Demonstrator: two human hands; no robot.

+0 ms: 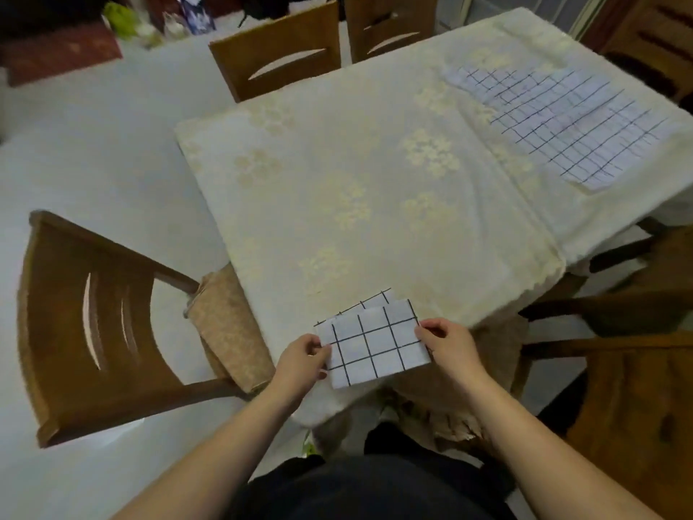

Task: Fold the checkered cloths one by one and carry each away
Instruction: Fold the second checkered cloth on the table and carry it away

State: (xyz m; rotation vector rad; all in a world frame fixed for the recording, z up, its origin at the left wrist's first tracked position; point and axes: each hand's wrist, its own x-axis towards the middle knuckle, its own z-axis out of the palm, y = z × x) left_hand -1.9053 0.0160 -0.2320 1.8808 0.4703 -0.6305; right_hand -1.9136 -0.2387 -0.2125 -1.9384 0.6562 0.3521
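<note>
At the bottom centre, the left hand point(303, 356) and right hand point(448, 341) pinch opposite edges of a folded checkered cloth point(377, 343); the stack of checkered cloths point(555, 122) lies upper right on the table point(337, 174).

The folded checkered cloth point(375, 341) hides its lower layers and the fingertips under its side edges. The far clutter point(150, 20) is blurred. The right-hand chair point(633, 407) is cut off by the picture's edge.
</note>
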